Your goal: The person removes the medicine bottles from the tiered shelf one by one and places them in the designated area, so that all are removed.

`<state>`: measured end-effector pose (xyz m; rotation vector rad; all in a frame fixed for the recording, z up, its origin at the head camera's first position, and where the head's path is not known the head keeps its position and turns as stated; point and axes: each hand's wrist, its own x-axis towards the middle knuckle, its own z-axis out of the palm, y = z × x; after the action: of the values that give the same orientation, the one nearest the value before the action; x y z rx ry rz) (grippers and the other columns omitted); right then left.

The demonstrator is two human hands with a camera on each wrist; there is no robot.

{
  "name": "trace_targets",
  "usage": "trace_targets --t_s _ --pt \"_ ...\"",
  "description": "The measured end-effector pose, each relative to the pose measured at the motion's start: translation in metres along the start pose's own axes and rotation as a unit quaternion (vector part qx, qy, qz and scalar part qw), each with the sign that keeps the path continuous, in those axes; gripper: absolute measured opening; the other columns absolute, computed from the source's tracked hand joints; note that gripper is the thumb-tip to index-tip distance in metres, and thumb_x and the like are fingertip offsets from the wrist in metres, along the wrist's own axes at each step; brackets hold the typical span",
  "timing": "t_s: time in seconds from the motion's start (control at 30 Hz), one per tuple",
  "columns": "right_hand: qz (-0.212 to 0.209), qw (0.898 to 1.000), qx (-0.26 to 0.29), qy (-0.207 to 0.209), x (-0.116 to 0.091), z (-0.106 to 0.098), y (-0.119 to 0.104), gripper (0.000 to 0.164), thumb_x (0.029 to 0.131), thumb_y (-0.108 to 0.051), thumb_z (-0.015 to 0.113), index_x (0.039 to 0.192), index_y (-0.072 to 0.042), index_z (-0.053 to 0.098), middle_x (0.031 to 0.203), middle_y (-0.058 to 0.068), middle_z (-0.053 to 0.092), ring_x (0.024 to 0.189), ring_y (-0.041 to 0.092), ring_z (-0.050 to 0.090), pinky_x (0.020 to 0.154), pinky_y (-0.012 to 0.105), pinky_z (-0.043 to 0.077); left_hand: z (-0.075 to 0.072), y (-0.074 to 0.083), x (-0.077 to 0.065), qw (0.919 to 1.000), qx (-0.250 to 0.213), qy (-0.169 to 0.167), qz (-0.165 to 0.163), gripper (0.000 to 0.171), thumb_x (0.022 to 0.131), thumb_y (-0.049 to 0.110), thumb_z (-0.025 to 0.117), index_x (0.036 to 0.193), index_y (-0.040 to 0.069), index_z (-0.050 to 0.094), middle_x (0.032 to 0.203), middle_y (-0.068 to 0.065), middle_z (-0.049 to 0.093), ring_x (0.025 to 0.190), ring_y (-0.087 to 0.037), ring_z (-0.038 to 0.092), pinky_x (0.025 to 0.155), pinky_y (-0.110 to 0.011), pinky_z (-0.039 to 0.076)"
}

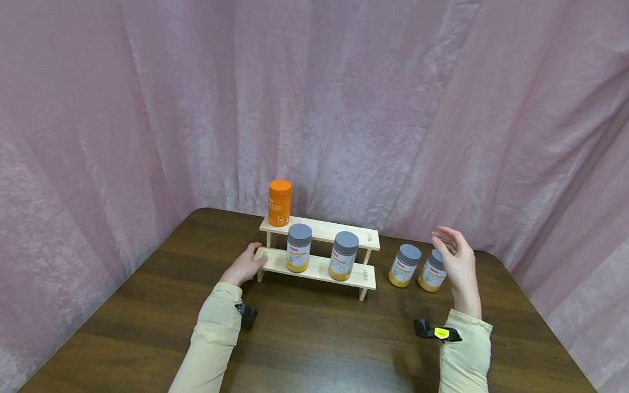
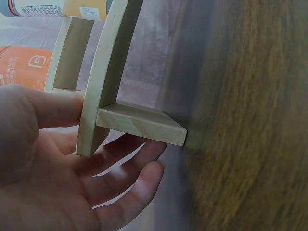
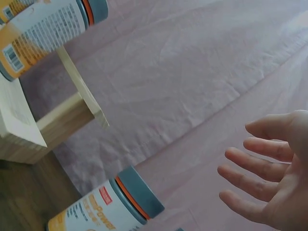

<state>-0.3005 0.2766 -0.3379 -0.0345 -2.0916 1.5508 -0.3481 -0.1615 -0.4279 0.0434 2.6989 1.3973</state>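
My left hand (image 1: 242, 267) holds the left end of a two-tier wooden display rack (image 1: 318, 266). In the left wrist view the thumb lies on the lower shelf's top and the fingers curl beneath it, by the short leg (image 2: 139, 122). My right hand (image 1: 459, 265) is raised with fingers loosely bent and nothing in it, above a grey-lidded jar (image 1: 432, 275) that it partly covers. Another grey-lidded jar (image 1: 404, 266) stands just left of that one. On the lower shelf are two similar jars, one left (image 1: 298, 254) and one right (image 1: 342, 259). An orange jar (image 1: 279, 204) stands on the upper shelf's left end.
The rack and jars stand on a dark brown wooden table (image 1: 314, 333). Pink curtains (image 1: 334, 109) hang close behind the table and along its sides. Each wrist wears a small black camera, one on the left (image 1: 247, 315) and one on the right (image 1: 425, 329).
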Motion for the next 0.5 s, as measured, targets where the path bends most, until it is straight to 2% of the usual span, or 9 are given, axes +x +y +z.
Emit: trace_targets --t_s 0.23,0.5 --pt "-0.003 0.998 0.031 -0.045 0.0 0.01 -0.009 0.022 0.095 -0.013 0.061 0.116 -0.019 0.059 0.094 -0.025 0.066 0.092 -0.006 0.06 0.078 0.008 0.045 -0.002 0.002 -0.001 1.0 0.001 0.001 -0.001 0.054 0.102 0.022 0.044 0.147 -0.001 0.026 0.146 -0.035 0.036 0.123 -0.046 0.049 0.081 -0.044 0.053" --pt "-0.006 0.997 0.022 -0.076 -0.001 0.03 -0.02 0.033 0.097 -0.016 0.058 0.128 -0.004 0.055 0.098 -0.023 0.064 0.095 -0.005 0.061 0.084 0.01 0.046 0.0 0.003 -0.002 1.0 -0.001 -0.006 -0.007 0.055 0.102 0.023 0.044 0.149 0.0 0.025 0.148 -0.033 0.036 0.125 -0.046 0.048 0.085 -0.046 0.052"
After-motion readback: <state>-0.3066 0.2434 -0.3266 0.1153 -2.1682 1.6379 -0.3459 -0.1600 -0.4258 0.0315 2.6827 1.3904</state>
